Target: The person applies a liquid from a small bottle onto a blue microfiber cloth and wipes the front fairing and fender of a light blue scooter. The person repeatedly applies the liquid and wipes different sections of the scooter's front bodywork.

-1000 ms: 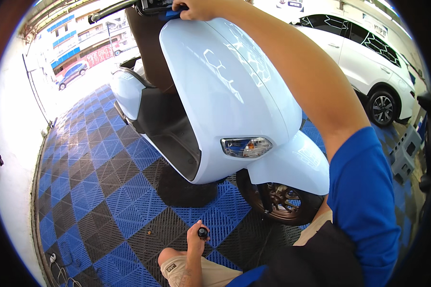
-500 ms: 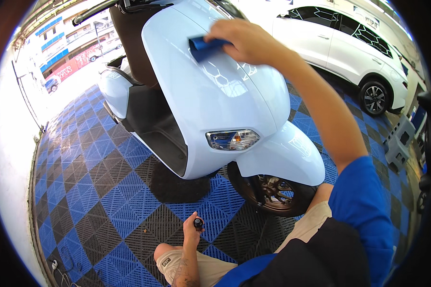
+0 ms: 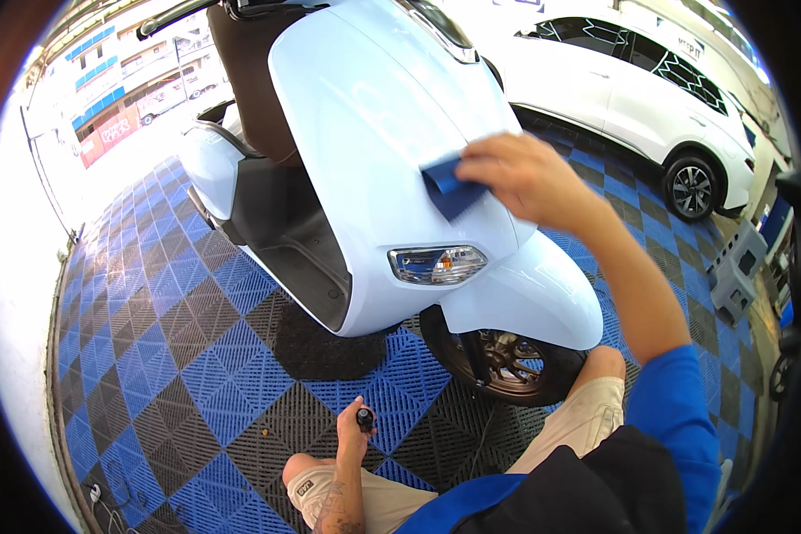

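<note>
Blue and black floor tiles (image 3: pixel 203 311) run in a checkered pattern through a bright bay open to the street, with a white wall (image 3: pixel 16 294) along the left and a white car (image 3: pixel 636 102) parked at the right, beyond the pale blue scooter before me. Its front panel (image 3: pixel 374 133) catches the light as my right hand (image 3: pixel 536 182), blurred, holds a dark blue cloth (image 3: pixel 454 189) against the lower part of the curve, just above the clear turn-signal lamp (image 3: pixel 438 265). Those fingers pinch the cloth along its right side, leaving the rest of it fanned out over the paintwork. Down near my knee, my left hand (image 3: pixel 351 433) has its fingers curled around a small black object (image 3: pixel 364 418); only one rounded end shows, so I cannot tell what it is. Below the lamp, the glossy front fender (image 3: pixel 534 303) arches over the bronze-spoked front wheel (image 3: pixel 507 365), with no cloth on it. By my reading, the step in hand is a wipe across the panel, about at its lower stretch. What the next move calls for, I judge, is light, even pressure, the cloth flat to the bend, and care around the lamp's raised edge.
</note>
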Tool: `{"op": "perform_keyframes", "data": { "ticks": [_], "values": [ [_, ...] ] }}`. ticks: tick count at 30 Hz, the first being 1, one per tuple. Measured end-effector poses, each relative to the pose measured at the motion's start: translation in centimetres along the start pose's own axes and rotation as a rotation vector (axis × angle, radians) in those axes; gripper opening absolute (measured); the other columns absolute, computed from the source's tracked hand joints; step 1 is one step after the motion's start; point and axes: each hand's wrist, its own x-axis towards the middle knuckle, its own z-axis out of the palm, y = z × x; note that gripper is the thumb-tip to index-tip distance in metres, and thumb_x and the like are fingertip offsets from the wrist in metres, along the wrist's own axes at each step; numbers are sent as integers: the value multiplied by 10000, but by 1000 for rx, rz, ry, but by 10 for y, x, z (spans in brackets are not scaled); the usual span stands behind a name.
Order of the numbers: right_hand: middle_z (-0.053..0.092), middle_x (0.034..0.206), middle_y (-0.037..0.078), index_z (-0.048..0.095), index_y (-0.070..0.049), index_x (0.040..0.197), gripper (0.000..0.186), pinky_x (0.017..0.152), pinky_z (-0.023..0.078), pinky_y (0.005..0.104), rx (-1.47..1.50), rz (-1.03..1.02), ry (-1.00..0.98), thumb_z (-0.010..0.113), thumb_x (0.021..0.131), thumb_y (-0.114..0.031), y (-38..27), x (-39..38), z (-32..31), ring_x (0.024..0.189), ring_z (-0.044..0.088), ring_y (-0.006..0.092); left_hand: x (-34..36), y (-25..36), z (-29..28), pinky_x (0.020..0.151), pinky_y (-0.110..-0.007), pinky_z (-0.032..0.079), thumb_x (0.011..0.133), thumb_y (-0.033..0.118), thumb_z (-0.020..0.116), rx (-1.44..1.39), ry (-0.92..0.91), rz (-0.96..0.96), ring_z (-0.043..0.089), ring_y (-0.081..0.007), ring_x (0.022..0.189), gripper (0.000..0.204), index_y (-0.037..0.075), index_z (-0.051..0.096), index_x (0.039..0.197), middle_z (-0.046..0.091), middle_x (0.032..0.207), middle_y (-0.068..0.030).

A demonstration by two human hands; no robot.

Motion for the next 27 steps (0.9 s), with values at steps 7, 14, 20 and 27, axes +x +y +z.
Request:
{"op": "perform_keyframes", "data": {
  "ticks": [7,14,20,27],
  "values": [
    [649,1163,111,701,-92,1161,332,956,508,422,-71,-62,79,654,840,-21,63,178,14,1079,644,312,4,1,3,520,-346,440,955,389,645,-3,26,5,587,-177,645,326,132,601,759,606,689,-50],
    [721,1016,189,756,-58,1006,252,883,522,477,-16,-48,14,611,799,-57,74,273,10,997,666,389,0,4,9,526,-307,457,956,402,650,-34,40,17,543,-123,587,339,129,622,757,598,689,-14],
    [644,1134,70,709,-170,1147,244,895,525,426,-198,-141,115,638,925,-100,38,153,26,1062,640,292,1,-1,12,541,-316,468,967,449,642,41,21,17,566,-134,615,373,135,612,768,587,690,-3],
    [637,1159,45,704,-140,1083,273,848,490,378,-129,-157,-39,664,819,-84,-50,2,13,1098,628,209,-24,8,6,627,-360,554,977,405,670,-188,-149,19,652,-180,841,376,86,558,1142,625,884,-55]
  ]
}}
